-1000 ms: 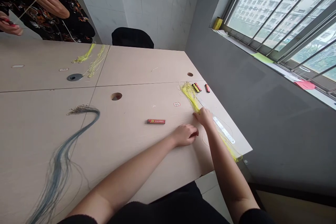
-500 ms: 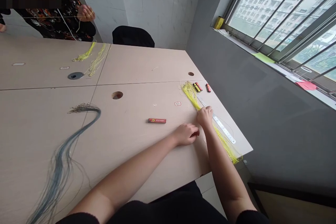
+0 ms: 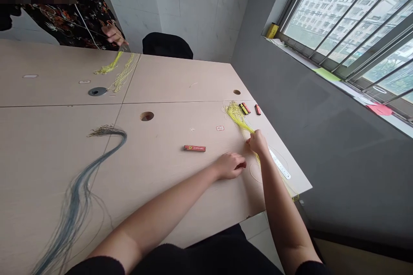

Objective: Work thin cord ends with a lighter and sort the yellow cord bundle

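1. My right hand point(image 3: 258, 142) comes down from above the table's near edge, wrist bent. Its fingertips point(image 3: 249, 141) close together on the yellow thread bundle point(image 3: 237, 115), apparently pinching it, though the hand hides the exact grip.
2. The bundle fans into a loose tuft near the far side, then narrows under my right hand and runs on towards the table's corner. My forearm covers part of that run. The pinch seems to be what keeps the strands gathered there.
3. A steel ruler point(image 3: 280, 164) lies just beside the strands, angled along the same line, perhaps as a straight guide.
4. My left hand point(image 3: 229, 166) rests palm-down on the pale laminate table point(image 3: 167, 81), arm stretched across from the lower left. Its fingers point(image 3: 240, 165) curl loosely. I cannot tell whether they hold anything.
5. A red printed packet point(image 3: 194, 148) sits apart from both hands, and small red and yellow cases point(image 3: 244, 108) lie just beyond the tuft.
6. Well to the left lies a long blue-grey thread hank point(image 3: 75, 197). At the far edge, a co-worker's hand point(image 3: 113, 34) is working separately.
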Tool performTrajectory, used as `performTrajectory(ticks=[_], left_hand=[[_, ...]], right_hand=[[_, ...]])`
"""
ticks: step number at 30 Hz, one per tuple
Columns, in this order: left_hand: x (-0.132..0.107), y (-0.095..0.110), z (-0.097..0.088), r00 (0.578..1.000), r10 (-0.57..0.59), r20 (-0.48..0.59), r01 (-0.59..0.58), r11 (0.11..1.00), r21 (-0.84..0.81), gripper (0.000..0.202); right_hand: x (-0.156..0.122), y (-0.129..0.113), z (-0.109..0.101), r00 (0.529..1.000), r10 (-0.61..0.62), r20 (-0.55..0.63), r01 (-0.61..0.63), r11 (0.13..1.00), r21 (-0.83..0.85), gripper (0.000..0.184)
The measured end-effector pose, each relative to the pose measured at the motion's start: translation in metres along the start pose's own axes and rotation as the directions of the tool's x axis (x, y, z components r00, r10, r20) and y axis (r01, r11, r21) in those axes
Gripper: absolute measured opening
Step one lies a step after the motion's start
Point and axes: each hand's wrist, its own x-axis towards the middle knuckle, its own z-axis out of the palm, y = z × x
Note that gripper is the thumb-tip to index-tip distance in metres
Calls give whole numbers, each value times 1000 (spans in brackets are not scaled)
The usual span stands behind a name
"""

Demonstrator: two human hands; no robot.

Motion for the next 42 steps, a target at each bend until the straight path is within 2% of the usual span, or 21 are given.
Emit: performTrajectory(ticks=[4, 10, 14, 20, 25, 27, 29, 33, 36, 39, 42], left_hand=[[0, -1, 1, 1000, -4, 2, 4, 1000, 1, 13], [0, 0, 1, 1000, -13, 3, 13, 1000, -6, 13], [0, 1, 0, 1000, -13, 7, 13, 1000, -5, 14], [0, 1, 0, 1000, -15, 14, 15, 1000, -11, 14], [-1, -1, 3, 999, -18, -48, 14, 997, -72, 15], [1, -1, 3, 988, -90, -124, 74, 990, -123, 18], [5, 0, -2, 955, -210, -212, 184, 974, -136, 19], [22, -1, -19, 872, -407, -273, 429, 903, 25, 24], [39, -7, -30, 843, -454, -287, 513, 840, 177, 25], [55, -17, -37, 829, -467, -308, 544, 802, 248, 25], [64, -26, -38, 814, -483, -322, 563, 791, 238, 27]], right_hand=[[1, 1, 0, 1000, -8, 19, 8, 1000, 11, 17], [-5, 0, 0, 998, -70, -6, 69, 991, -115, 41], [-5, -3, 0, 998, -65, 24, 68, 981, -181, 25], [-6, -6, 2, 995, -95, 3, 94, 972, -214, 5], [-8, -6, 1, 994, -106, -1, 103, 974, -204, 19], [-8, -4, 1, 994, -105, 0, 104, 979, -175, 21], [-8, -3, 1, 994, -112, -1, 110, 983, -145, 22], [-6, -3, -1, 994, -113, 15, 114, 983, -141, 24], [-5, -6, -4, 993, -101, 59, 110, 976, -187, 19], [-4, -10, -6, 992, -119, 43, 126, 959, -254, 7], [-4, -12, -9, 991, -127, 43, 134, 959, -249, 16]])
